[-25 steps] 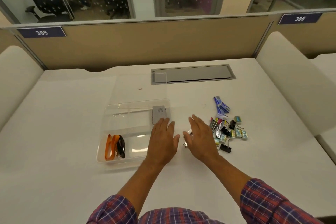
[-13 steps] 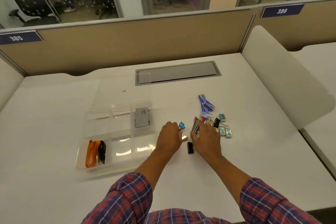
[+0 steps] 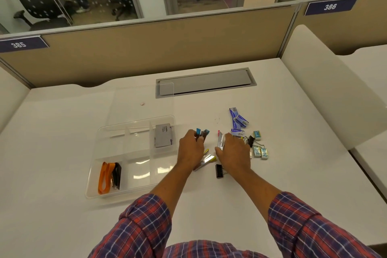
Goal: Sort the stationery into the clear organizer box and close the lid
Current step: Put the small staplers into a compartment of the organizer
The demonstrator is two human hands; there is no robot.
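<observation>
The clear organizer box (image 3: 95,170) lies open on the white desk, its lid (image 3: 144,102) flat behind it. Inside are an orange and black band (image 3: 109,176) at front left and a grey case (image 3: 163,138) at back right. My left hand (image 3: 191,151) is shut on blue-tipped staplers (image 3: 202,133) just right of the box. My right hand (image 3: 232,153) grips a red-tipped silver stapler (image 3: 221,141). A yellow-tipped stapler (image 3: 206,160) lies between my hands. A black binder clip (image 3: 218,170) sits in front.
Right of my hands lie blue staple boxes (image 3: 237,120), small teal packets (image 3: 260,152) and another binder clip (image 3: 251,141). A grey cable hatch (image 3: 206,82) is set in the desk behind. A tan partition and white side panels bound the desk.
Both hands moved right, off the box edge, to the stationery pile. The left hand closed on blue-tipped staplers and the right on a silver one. The camera view shifted right.
</observation>
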